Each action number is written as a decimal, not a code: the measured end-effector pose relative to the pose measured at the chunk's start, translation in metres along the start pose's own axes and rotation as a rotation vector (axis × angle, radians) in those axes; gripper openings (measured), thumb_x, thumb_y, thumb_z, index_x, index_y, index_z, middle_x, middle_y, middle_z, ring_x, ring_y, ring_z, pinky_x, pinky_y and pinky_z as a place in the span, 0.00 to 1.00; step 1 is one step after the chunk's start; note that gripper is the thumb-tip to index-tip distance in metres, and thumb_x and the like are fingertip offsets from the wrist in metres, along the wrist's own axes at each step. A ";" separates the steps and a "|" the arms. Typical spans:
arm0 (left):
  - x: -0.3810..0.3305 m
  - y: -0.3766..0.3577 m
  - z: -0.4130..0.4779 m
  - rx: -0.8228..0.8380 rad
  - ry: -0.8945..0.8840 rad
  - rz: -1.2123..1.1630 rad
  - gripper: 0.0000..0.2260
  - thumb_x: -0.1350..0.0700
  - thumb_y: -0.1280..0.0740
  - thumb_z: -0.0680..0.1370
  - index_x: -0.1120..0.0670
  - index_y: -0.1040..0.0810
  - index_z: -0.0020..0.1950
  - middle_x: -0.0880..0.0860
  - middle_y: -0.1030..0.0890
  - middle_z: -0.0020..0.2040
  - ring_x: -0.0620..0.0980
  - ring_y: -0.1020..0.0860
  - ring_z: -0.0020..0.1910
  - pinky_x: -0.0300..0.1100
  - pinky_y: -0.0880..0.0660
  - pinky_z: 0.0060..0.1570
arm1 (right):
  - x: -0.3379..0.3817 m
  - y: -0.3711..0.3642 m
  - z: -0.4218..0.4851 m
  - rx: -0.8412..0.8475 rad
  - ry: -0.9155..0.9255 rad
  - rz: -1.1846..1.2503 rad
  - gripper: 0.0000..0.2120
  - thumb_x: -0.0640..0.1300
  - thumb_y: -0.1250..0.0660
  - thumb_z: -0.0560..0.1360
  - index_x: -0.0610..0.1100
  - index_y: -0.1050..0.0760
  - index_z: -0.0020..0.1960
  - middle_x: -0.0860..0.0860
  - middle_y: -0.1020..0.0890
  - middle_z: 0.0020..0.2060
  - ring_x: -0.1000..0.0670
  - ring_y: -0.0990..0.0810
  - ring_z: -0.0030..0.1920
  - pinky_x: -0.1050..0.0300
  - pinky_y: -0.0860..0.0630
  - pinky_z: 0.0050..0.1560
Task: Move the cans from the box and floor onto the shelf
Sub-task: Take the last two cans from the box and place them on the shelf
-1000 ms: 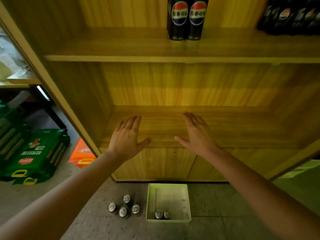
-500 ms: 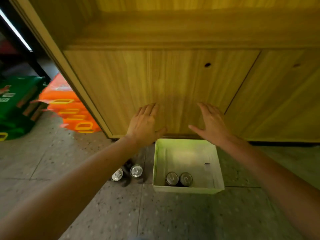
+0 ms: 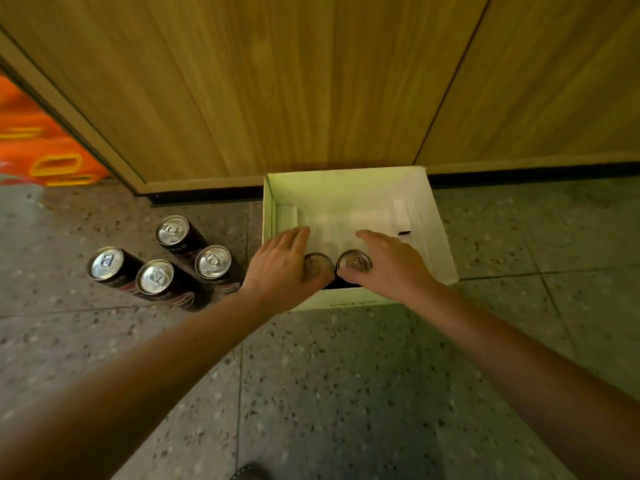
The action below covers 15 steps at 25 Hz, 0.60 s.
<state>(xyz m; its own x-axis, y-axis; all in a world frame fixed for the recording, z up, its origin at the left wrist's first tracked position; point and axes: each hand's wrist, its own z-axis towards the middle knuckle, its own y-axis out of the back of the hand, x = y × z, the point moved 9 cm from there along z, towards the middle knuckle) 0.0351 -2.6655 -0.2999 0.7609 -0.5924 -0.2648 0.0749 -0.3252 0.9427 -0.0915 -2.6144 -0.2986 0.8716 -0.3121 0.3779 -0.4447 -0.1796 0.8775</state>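
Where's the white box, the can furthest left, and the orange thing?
Box (image 3: 434, 230), head view, right inner wall.
Leftmost can (image 3: 106, 264), head view, silver top.
Orange pack (image 3: 31, 147), head view, orange wrapping.

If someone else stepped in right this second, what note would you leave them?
Left hand: open, beside the left can in the box.
Right hand: open, at the right can, fingers not yet curled round it.
Four cans stand on the floor left of the box.
Done: none shown; shelf out of view.
Left: grip both, shelve them, then the four.
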 end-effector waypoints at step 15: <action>0.015 -0.034 0.028 0.065 0.231 -0.489 0.30 0.52 0.24 0.65 0.56 0.35 0.59 0.57 0.21 0.58 0.57 0.22 0.55 0.48 0.23 0.51 | -0.026 -0.025 0.033 -0.011 -0.111 0.337 0.31 0.50 0.21 0.57 0.46 0.29 0.56 0.47 0.18 0.52 0.45 0.20 0.50 0.52 0.22 0.48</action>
<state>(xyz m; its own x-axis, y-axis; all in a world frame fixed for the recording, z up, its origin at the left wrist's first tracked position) 0.0262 -2.6839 -0.3421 0.7696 -0.1854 -0.6110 0.4211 -0.5719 0.7040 -0.1102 -2.6327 -0.3405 0.6485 -0.4520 0.6125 -0.7005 -0.0395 0.7126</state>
